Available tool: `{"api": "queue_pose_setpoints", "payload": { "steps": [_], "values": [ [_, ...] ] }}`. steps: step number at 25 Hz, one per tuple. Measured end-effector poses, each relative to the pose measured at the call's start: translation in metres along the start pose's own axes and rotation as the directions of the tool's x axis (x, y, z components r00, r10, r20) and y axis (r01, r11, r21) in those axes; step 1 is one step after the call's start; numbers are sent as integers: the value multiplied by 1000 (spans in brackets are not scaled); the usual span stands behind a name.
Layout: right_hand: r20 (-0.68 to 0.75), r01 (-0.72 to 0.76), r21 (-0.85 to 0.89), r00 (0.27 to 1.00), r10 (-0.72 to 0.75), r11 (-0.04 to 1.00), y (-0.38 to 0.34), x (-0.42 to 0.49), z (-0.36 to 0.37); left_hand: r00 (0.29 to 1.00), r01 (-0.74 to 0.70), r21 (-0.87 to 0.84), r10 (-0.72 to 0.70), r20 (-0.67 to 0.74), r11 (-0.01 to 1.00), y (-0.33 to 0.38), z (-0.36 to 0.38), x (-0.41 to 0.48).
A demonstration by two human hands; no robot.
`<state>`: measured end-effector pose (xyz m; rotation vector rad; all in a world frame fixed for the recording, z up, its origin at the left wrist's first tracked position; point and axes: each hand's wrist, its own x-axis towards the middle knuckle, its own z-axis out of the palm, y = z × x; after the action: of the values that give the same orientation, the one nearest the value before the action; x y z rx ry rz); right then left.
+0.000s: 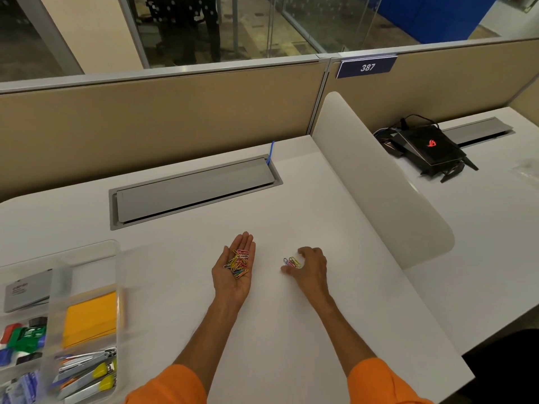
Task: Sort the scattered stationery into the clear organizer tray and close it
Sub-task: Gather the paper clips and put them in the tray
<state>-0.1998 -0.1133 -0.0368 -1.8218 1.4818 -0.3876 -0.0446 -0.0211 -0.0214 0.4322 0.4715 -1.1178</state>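
My left hand (233, 275) lies palm up on the white desk, cupping a heap of coloured paper clips (238, 263). To its right, my right hand (309, 266) rests palm down with fingers curled around a small bunch of paper clips (291, 261) that lies on the desk. The clear organizer tray (115, 258) stands at the lower left with its lid off or open. Its compartments hold yellow sticky notes (90, 317), staplers and cutters (87, 371), coloured binder clips (23, 339) and a grey card box (26, 290).
A grey cable hatch (192, 191) is set into the desk (291, 330) behind my hands. A white curved divider (379, 182) borders the right side. Beyond it sits a black router (428, 147) with cables. Beige partition panels close the back.
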Motion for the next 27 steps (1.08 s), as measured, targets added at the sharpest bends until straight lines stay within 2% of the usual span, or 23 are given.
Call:
{"api": "queue_pose_setpoints", "payload": {
  "steps": [1, 6, 11, 20, 24, 27],
  "values": [
    [8, -30, -11, 1000, 30, 999, 0, 1, 2, 1000, 3, 3, -3, 0, 1000, -1, 0, 0],
    [-33, 22, -20, 999, -23, 1000, 1, 4, 16, 1000, 15, 26, -15, 13, 1000, -5, 0, 1],
    [-19, 2, -63, 1000, -3, 998, -1, 11, 20, 999, 31, 25, -32, 30, 999, -5, -2, 3],
    [156, 99, -390, 987, -40, 916, -22, 9, 21, 998, 53, 11, -54, 32, 999, -14, -3, 4],
    [145, 86, -356, 989, -36, 931, -23, 7, 23, 998, 49, 19, -50, 23, 999, -13, -2, 3],
    [73, 58, -313, 997, -37, 948, -23, 5, 22, 998, 54, 17, -54, 13, 998, -14, -2, 3]
  ]
}}
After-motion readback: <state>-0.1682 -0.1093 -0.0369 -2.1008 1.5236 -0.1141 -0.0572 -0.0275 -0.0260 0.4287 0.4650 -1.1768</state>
